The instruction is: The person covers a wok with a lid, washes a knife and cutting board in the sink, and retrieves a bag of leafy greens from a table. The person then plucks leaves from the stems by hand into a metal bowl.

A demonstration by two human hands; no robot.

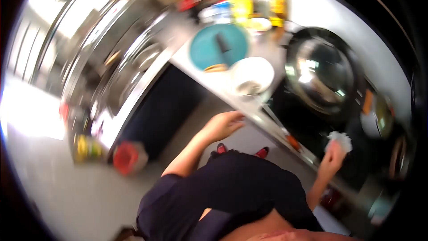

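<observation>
My right hand [333, 157] is closed on a crumpled white tissue [342, 140], held on or just over the black stovetop [307, 127]. Whether it is paper or cloth is hard to tell through the blur. My left hand [224, 125] hangs by the counter's front edge with nothing in it, its fingers loosely bent and apart. Between the hands, a long utensil with an orange-red handle [292, 142] lies along the stove's front edge. A large wok with a shiny lid [318, 76] stands on the stove, beyond my right hand.
A teal round cutting board [200, 49] bears a dark-handled knife [221, 43]; a white bowl [258, 69] stands beside it. Yellow packages [241, 6] are at the back. A smaller lidded pot [376, 122] sits right. A red bin [126, 157] stands on the floor, left.
</observation>
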